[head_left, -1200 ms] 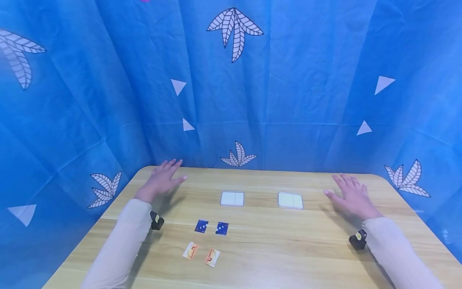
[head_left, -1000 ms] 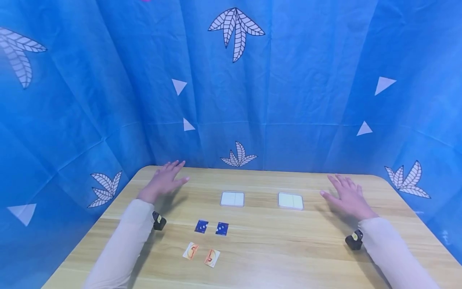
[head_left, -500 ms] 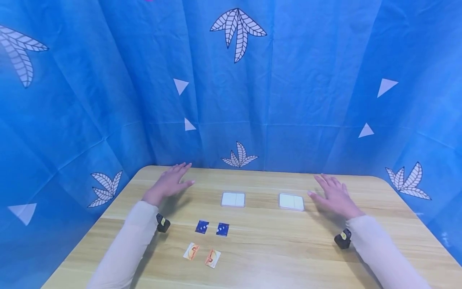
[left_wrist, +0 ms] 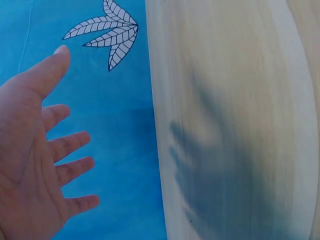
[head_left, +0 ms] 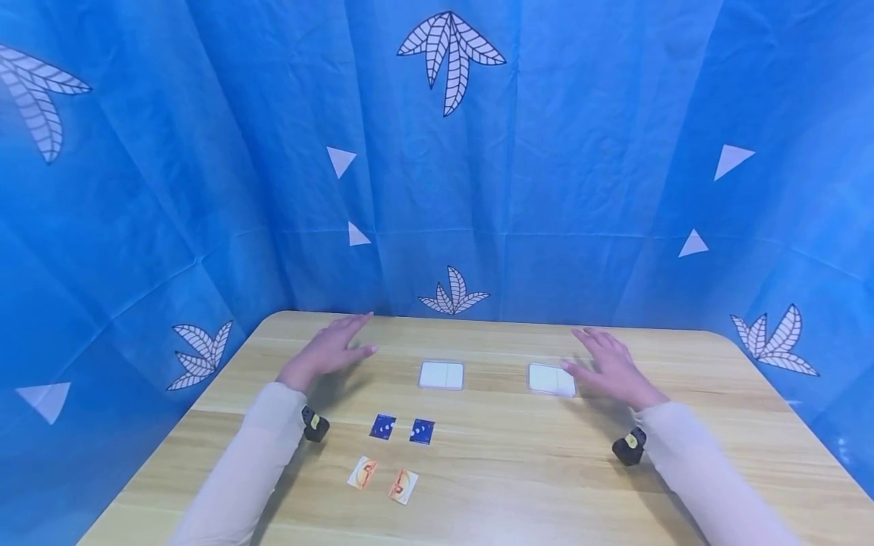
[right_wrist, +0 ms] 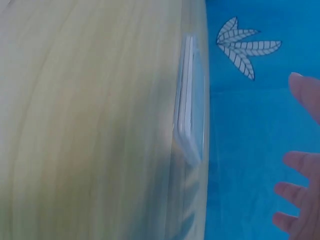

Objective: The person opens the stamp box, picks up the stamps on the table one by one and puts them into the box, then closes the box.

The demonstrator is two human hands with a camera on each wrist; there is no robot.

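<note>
Your left grip [head_left: 328, 353] and right grip [head_left: 611, 373] have moved inward, fingers [left_wrist: 71, 144] spread, both empty. Near your right thumb [head_left: 579, 371], the right white case [head_left: 545, 379] lies on the bench [head_left: 505, 470]; descending off-line could bump it askew; the left white case [head_left: 441, 374] sits well clear.

No readable text. Markings on blue cards [head_left: 422, 431], orange cards [head_left: 363, 472], wrist cameras [head_left: 316, 427] too small to read.

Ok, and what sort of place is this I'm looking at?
Probably a curtained-off tabletop recording booth: a blue leaf-print curtain hangs behind and to both sides of a wood-grain table, and black wrist cameras are worn.
</note>
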